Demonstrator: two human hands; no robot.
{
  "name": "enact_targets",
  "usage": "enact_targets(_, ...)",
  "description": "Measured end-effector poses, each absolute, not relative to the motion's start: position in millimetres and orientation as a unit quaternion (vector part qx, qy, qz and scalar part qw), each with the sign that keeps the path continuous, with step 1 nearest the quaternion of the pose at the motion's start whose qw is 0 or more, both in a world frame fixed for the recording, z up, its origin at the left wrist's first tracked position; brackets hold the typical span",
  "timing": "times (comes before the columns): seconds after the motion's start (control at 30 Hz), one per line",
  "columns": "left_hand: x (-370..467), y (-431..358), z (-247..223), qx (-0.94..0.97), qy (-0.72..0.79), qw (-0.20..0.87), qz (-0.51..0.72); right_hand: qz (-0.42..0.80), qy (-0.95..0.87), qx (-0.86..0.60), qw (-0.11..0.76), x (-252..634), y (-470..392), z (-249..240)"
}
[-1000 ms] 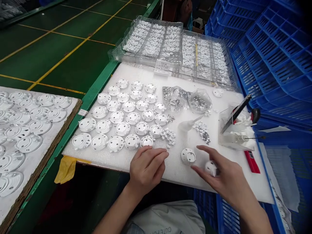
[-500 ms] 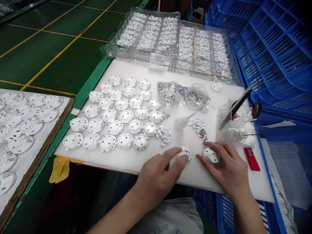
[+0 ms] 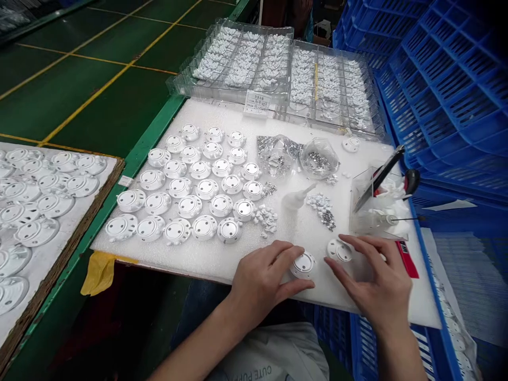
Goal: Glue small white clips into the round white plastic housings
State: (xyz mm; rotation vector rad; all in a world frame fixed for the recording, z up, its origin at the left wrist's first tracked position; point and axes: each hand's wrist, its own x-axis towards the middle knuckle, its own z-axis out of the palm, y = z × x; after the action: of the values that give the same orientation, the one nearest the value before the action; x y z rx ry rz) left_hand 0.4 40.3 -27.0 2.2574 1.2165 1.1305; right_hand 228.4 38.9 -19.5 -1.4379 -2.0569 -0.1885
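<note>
My left hand curls around a small round white part near the front edge of the foam-topped board. Its index finger rests on the part's upper left edge, and the thumb lies along the near side. Just to the right, a second round white part with dark holes lies on the foam. My right hand is beside that one, thumb and index finger spread apart around its right side. Beyond the hands stand a white squeeze bottle with a thin nozzle and a small pile of white pieces and metal bits.
Rows of round white parts cover the board's left half. Behind are clear bags of metal bits and clear trays of white pieces. A clear tool box and red box stand right, near blue crates.
The left hand's round part has shifted toward the front edge, and the left thumb has moved from its top to its near side. My right hand has drawn back slightly from its part.
</note>
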Motion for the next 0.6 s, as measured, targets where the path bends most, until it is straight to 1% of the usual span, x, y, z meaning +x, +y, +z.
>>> enact_targets(0.17,0,38,-27,0.795,0.430,0.170,0.392,-0.075,-0.800,-0.534,0.266,234,40,-20)
enact_targets(0.3,-1,39,-25,0.787,0.431,0.193,0.397,-0.076,-0.770,-0.566,0.284,229,31,-13)
enact_targets(0.43,1,43,-23,0.776,0.454,0.184,0.397,-0.029,-0.761,-0.562,0.321,211,29,2)
enact_targets(0.5,2,47,-22,0.779,0.459,0.174,0.391,-0.010,-0.768,-0.553,0.322,201,36,10)
enact_targets(0.6,2,51,-21,0.797,0.449,0.143,0.377,0.004,-0.773,-0.558,0.302,193,50,19)
